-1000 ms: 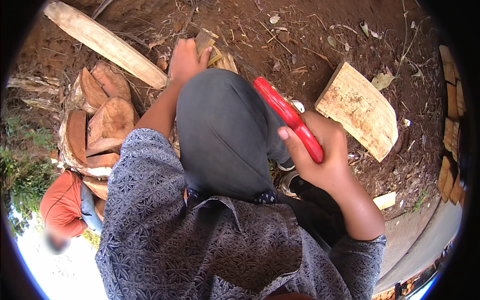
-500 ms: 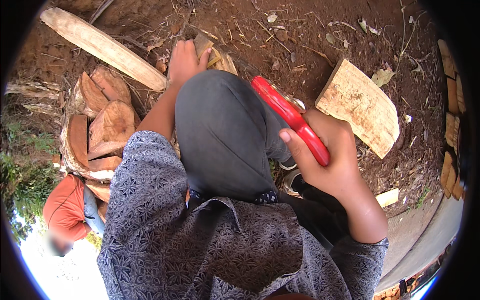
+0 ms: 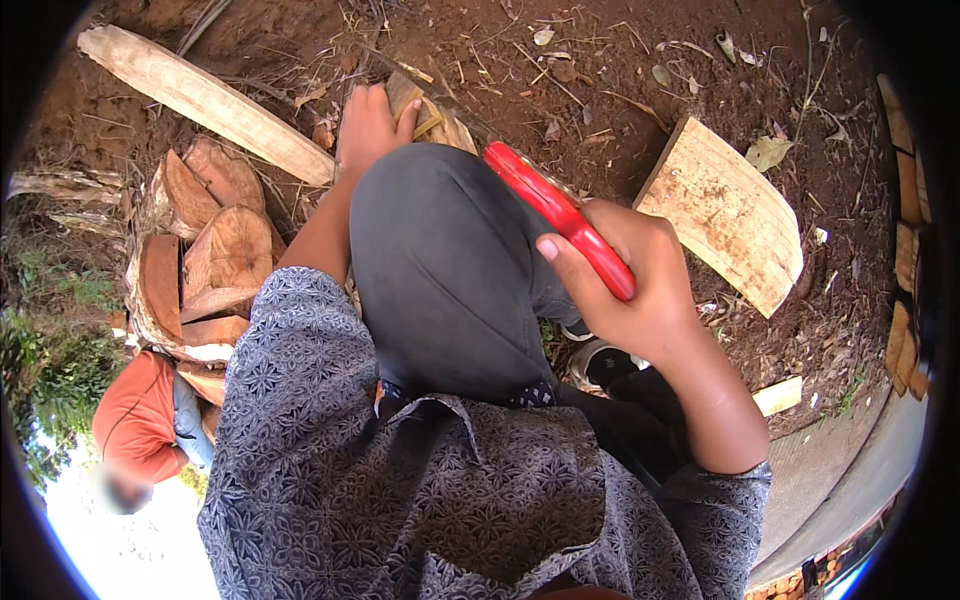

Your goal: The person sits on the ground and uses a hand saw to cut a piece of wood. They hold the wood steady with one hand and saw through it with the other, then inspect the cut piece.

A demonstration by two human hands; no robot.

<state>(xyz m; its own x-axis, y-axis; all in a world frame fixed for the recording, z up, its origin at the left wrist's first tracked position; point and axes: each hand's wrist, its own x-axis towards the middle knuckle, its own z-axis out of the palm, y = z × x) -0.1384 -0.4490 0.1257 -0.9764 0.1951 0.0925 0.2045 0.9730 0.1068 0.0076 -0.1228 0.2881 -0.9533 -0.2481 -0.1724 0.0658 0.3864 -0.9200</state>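
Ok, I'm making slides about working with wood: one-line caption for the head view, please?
Right hand gripping a red handle, left hand on a wood piece, cut logs to the left.

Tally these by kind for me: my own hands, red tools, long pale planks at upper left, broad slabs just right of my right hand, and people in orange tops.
Left hand and right hand: 2
Red tool: 1
Long plank: 1
Broad slab: 1
Person in orange: 1
Total: 6
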